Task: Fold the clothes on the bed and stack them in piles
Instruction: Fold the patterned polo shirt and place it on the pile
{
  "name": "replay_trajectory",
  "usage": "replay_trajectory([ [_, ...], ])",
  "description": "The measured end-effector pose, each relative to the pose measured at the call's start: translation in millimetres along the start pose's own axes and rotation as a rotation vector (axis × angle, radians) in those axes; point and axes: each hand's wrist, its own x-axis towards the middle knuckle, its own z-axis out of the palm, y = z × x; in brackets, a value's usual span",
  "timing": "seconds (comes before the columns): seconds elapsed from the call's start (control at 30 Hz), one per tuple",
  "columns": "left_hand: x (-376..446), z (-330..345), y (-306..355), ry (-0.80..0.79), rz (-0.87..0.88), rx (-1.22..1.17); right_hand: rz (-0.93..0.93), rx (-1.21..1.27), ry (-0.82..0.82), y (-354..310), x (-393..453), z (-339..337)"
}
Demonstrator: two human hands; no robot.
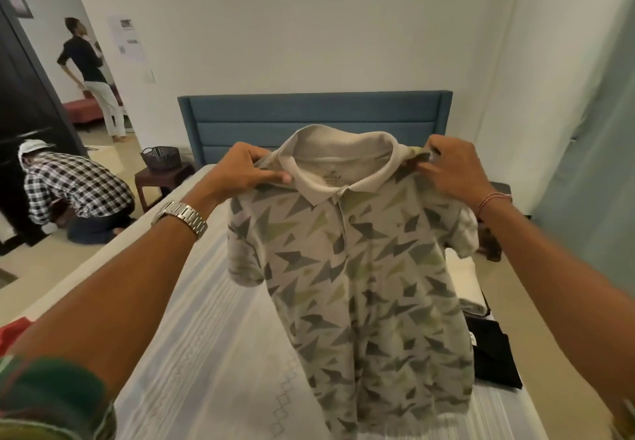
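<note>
While pinched at both shoulders, polo shirt (354, 267) above the bed (206, 336).

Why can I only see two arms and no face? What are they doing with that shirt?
The camera sits on the person's head and looks forward and down, so you see only their own arms. The left hand, with a watch, and the right hand each pinch a shoulder of a patterned polo shirt and hold it up over the bed. Folded dark clothes lie on the bed's right side. The person is folding laundry into piles. Two other people are in the background on the left.
</note>
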Motion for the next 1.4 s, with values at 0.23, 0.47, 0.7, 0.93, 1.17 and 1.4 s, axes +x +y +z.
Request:
replay_trajectory([
  [0.23,14.9,-15.8,-26.8,0.105,0.199,0.353,0.111,0.134,-0.192,-12.1,-13.1,-3.7],
  [0.47,17.7,-23.8,-43.0,0.390,0.322,0.412,0.104,0.041,-0.091,-39.5,-9.7,-11.4],
  [0.7,19.1,-52.2,-46.1,0.220,0.398,0.564,0.131,0.142,-0.239,-55.1,-2.8,-33.8],
  [0.93,34.0,-72.4,-33.3,0.155,0.430,0.621,0.115,0.231,-0.600,-60.5,-1.7,-52.4],
  [1.17,35.9,-85.9,-34.2,0.065,0.484,0.747,0.128,0.169,-0.356,-59.1,-3.3,-57.2],
  [1.4,35.6,-92.0,-39.1,0.012,0.589,0.594,0.154,-0.108,0.089,-53.9,1.8,-56.2],
])
